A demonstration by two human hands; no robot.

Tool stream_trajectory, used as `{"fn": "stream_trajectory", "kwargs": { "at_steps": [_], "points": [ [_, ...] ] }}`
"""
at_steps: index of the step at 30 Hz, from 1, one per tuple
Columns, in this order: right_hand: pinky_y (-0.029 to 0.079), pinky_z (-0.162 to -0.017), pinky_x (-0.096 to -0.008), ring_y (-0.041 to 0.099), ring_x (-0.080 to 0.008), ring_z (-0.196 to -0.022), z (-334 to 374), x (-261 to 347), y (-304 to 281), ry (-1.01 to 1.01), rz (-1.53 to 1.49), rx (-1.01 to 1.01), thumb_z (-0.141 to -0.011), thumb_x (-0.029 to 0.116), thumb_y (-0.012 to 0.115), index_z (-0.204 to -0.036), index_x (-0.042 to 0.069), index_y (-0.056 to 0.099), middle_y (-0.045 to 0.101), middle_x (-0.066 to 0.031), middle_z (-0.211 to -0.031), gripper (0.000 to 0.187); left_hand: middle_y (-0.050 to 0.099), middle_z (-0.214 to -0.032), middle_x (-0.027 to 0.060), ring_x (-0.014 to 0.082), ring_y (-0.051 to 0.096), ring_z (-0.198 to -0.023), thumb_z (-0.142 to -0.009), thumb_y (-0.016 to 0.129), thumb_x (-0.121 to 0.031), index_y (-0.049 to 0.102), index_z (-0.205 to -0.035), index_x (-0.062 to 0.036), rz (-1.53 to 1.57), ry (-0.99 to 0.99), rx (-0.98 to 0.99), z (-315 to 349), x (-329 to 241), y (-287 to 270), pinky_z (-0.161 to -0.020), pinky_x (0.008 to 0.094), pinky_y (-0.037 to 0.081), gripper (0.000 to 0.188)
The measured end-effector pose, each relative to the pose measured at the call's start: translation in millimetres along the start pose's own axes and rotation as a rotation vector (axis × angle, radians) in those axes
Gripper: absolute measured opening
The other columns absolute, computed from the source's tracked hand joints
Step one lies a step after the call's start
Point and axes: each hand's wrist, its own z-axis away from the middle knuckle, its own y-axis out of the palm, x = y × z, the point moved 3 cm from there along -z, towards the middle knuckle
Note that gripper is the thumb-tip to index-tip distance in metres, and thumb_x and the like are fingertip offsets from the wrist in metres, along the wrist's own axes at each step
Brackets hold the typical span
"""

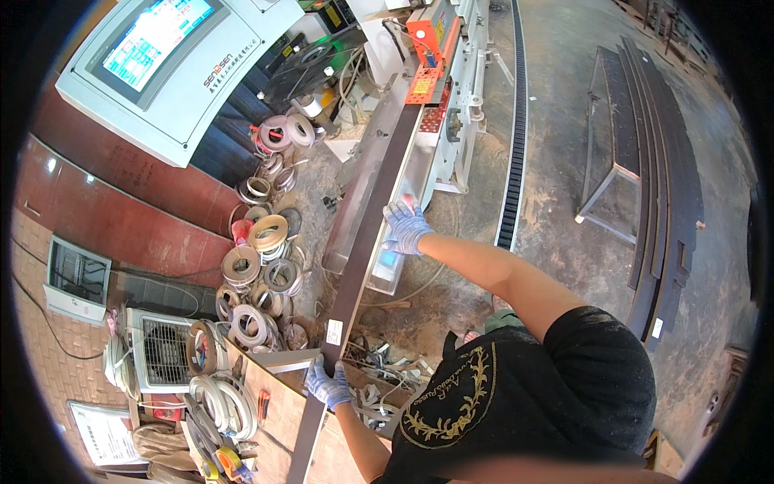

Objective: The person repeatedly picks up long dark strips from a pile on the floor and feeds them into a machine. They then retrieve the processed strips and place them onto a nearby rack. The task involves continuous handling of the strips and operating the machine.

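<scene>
Head: right hand (pixel 407 229) outstretched

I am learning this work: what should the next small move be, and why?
Probably a small push of the long dark board toward the orange machine part: its far end reaches there, while the left hand lies on it near the white label and the right hand is at its edge.

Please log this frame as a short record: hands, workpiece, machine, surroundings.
Left hand: gloved, on the long dark board, below its white label
Right hand: gloved, at the board's right edge, nearer the machine
Machine: orange part at the board's far end
Screen: lit, upper left
Left side: rolls of banding-like strip
Right side: more dark boards
</scene>
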Motion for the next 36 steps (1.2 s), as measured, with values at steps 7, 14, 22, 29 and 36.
{"fn": "stream_trajectory", "kwargs": {
  "at_steps": [7,14,22,29,36],
  "points": [
    [0.007,-0.114,-0.0573,0.015,-0.0349,-0.144,-4.4,-6.2,-6.8,-0.003,0.02,0.04,-0.081,0.06,0.057,-0.148,0.001,0.021,0.022,-0.0195,-0.153,0.096,0.062,-0.116,0.0173,0.0349,0.055,-0.11,-0.067,0.082,-0.024,0.065,-0.117,-0.0115,0.009,-0.035,0.037,-6.4,-12.3,0.9,-0.098,0.043,0.043,0.054],
    [0.006,-0.114,-0.0569,0.014,-0.0345,-0.144,-4.3,-7.0,-13.5,-0.002,0.018,0.06,-0.082,0.058,0.056,-0.147,0.0,0.02,0.021,-0.0195,-0.153,0.095,0.063,-0.114,0.0168,0.034,0.059,-0.105,-0.069,0.079,-0.013,0.064,-0.112,-0.005,-0.034,0.017,-0.014,-7.3,-26.0,-3.7,-0.094,0.0415,0.047,0.047],
    [0.004,-0.115,-0.0558,0.012,-0.0338,-0.145,-8.3,-10.6,-11.4,0.009,0.014,0.086,-0.082,0.059,0.054,-0.149,0.001,0.018,0.018,-0.019,-0.155,0.096,0.06,-0.119,0.0183,0.0358,0.055,-0.11,-0.069,0.08,-0.026,0.065,-0.117,-0.0139,-0.024,-0.037,0.064,-10.9,-20.0,2.0,-0.098,0.0441,0.044,0.051],
    [0.007,-0.114,-0.0571,0.014,-0.0359,-0.144,-11.4,-14.1,-9.2,0.005,0.037,0.067,-0.079,0.065,0.055,-0.148,0.002,0.02,0.021,-0.0198,-0.154,0.1,0.06,-0.118,0.0171,0.0346,0.057,-0.108,-0.068,0.081,-0.024,0.065,-0.113,-0.0123,-0.022,-0.025,0.018,-10.8,-24.1,2.6,-0.095,0.0429,0.046,0.049],
    [0.008,-0.114,-0.0572,0.015,-0.0372,-0.144,-15.0,-18.6,-6.1,-0.004,0.032,0.037,-0.078,0.065,0.056,-0.148,0.002,0.021,0.021,-0.0205,-0.153,0.101,0.062,-0.114,0.0157,0.0337,0.058,-0.105,-0.067,0.08,-0.021,0.065,-0.112,-0.0104,-0.012,0.021,0.007,-14.1,-32.8,1.6,-0.093,0.042,0.047,0.049]
  ]
}}
